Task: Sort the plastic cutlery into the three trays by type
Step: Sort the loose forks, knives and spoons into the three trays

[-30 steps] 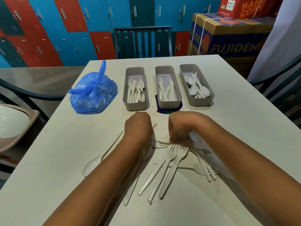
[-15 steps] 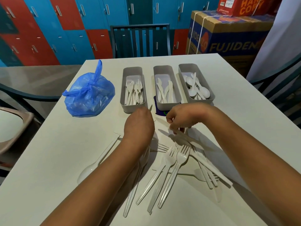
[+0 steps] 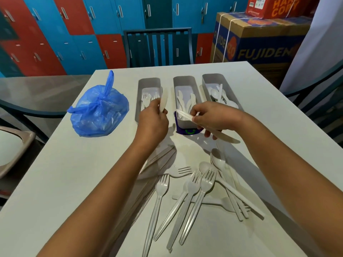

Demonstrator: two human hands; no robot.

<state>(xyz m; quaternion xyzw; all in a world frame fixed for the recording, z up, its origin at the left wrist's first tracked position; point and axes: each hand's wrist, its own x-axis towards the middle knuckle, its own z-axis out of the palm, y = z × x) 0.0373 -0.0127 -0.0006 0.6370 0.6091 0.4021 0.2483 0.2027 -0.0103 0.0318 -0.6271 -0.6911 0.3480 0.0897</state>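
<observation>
White tabletop (image 3: 269,112) carries it all. Nearest: loose pile of white plastic forks and spoons (image 3: 200,190). Left hand (image 3: 152,121) pinches one white plastic knife (image 3: 163,100) upright, over the fork tray (image 3: 148,84). Right hand (image 3: 213,117) grips two more white knives (image 3: 222,136), at the near end of the middle grey knife tray (image 3: 185,82). Right grey tray (image 3: 215,78) holds spoons. Tied blue plastic bag (image 3: 98,110) left. Beyond: cardboard box (image 3: 259,45), print reads "FUJIDEN".

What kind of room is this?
Probably a staff or locker room used for storage: red and blue lockers line the wall, taped cardboard boxes are stacked nearby, and a white table has chairs around it.
</observation>
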